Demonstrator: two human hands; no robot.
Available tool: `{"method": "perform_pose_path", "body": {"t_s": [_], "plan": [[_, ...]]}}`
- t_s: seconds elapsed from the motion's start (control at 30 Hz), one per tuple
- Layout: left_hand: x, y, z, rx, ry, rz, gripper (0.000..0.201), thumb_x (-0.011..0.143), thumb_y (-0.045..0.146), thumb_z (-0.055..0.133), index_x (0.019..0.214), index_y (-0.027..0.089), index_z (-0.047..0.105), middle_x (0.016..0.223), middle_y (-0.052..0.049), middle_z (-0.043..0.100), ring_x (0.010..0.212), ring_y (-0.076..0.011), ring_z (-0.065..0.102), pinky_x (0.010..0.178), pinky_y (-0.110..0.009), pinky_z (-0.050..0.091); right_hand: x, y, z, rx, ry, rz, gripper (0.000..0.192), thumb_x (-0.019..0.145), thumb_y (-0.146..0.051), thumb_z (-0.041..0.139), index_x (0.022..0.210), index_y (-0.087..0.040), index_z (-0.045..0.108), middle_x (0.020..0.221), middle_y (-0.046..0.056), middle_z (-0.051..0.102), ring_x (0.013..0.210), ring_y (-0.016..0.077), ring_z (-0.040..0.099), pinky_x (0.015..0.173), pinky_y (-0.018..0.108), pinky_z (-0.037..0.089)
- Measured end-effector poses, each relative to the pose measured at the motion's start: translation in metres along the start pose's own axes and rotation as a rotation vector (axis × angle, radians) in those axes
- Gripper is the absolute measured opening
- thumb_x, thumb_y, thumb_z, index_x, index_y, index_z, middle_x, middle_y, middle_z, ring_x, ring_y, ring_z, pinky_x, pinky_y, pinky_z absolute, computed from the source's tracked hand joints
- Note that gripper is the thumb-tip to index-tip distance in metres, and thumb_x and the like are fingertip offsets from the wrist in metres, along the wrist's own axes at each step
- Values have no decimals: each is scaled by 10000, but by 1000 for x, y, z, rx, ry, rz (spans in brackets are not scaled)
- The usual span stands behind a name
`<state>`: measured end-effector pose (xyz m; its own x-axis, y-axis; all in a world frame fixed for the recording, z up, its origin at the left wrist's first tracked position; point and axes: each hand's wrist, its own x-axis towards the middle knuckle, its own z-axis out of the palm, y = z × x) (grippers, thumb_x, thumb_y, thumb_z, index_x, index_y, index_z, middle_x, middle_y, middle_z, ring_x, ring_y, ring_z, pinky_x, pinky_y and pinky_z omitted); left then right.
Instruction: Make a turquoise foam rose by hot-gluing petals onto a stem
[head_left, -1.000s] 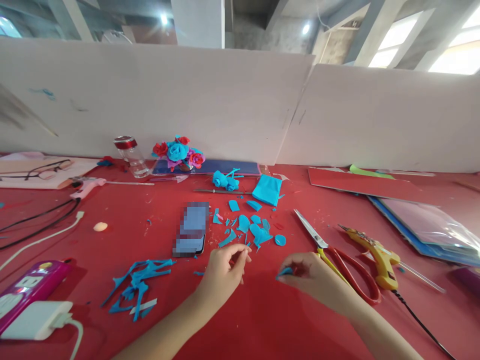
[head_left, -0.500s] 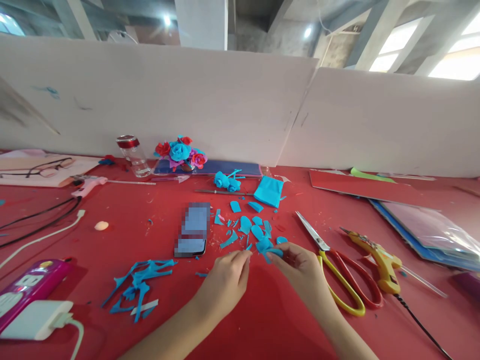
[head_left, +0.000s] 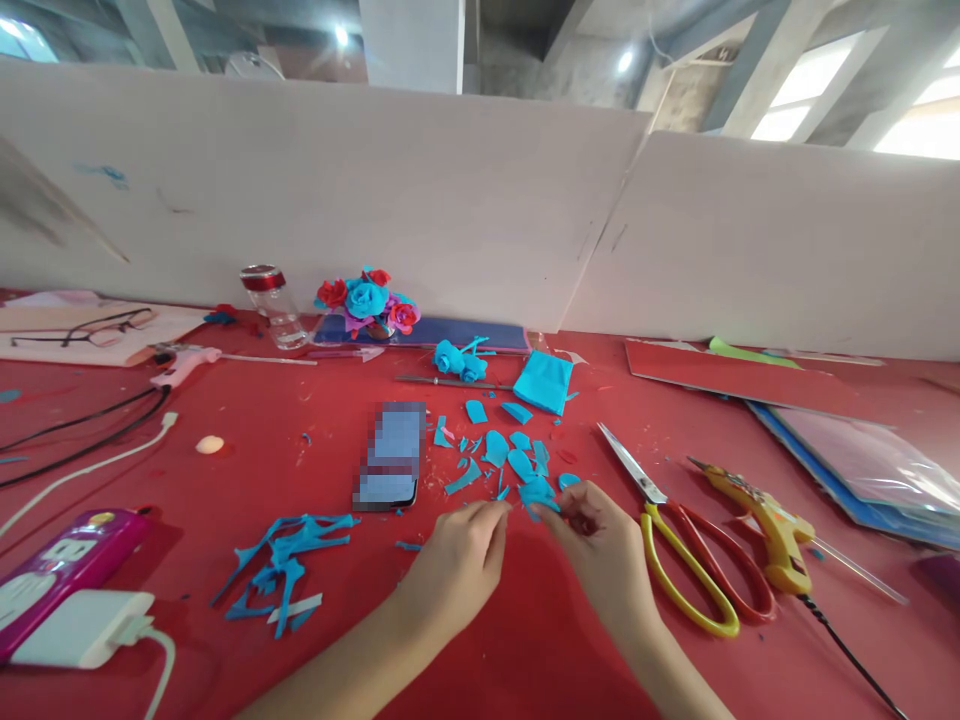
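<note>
My right hand pinches a small blue paper petal just above the red table. My left hand is curled beside it, fingertips close to the same petal; whether they touch it I cannot tell. Several more cut blue petals lie just beyond my hands. A folded blue paper sheet and a small blue paper rose sit farther back.
Red-and-yellow scissors and a yellow glue gun lie right of my hands. A phone and blue paper scraps are to the left, a power strip with charger at far left. A paper flower bouquet and a jar stand by the white partition.
My right hand has moved left from beside the scissors to the petal pile and holds a blue petal. Both hands have come together.
</note>
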<state>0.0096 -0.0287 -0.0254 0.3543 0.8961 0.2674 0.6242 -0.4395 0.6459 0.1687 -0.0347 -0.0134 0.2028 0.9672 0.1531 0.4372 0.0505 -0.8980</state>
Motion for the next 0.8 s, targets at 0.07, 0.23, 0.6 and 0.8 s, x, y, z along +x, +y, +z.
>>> {"method": "perform_pose_path", "body": {"t_s": [0.07,0.23,0.6,0.8], "plan": [[1,1,-1,-14,7,-13,269,877,130,406,994,169,645,878,-105,703,772,-229,672,698,-313,502,0,1,0,-19,35,-15,345,717,-458,645,634,-213,416,544,-58,406,504,95,327,464,218,303],[2,2,-2,-63,3,-29,240,881,153,419,967,159,643,855,-98,699,715,-206,655,639,-276,470,-3,3,1,-109,41,6,374,745,-461,630,685,-232,341,492,-90,369,459,78,267,408,200,242],[1,4,-3,-154,7,-46,207,871,148,419,856,164,624,737,-50,663,596,-137,589,535,-204,398,15,2,-45,-545,-113,-859,224,864,-136,496,945,-239,677,996,82,630,872,190,572,714,305,493],[1,5,-3,-123,-9,-49,213,843,101,423,763,159,612,662,-30,633,537,-114,549,490,-185,357,24,-3,-47,-677,-171,-992,258,886,-143,462,936,-252,691,1082,91,620,975,229,550,738,360,514]]}}
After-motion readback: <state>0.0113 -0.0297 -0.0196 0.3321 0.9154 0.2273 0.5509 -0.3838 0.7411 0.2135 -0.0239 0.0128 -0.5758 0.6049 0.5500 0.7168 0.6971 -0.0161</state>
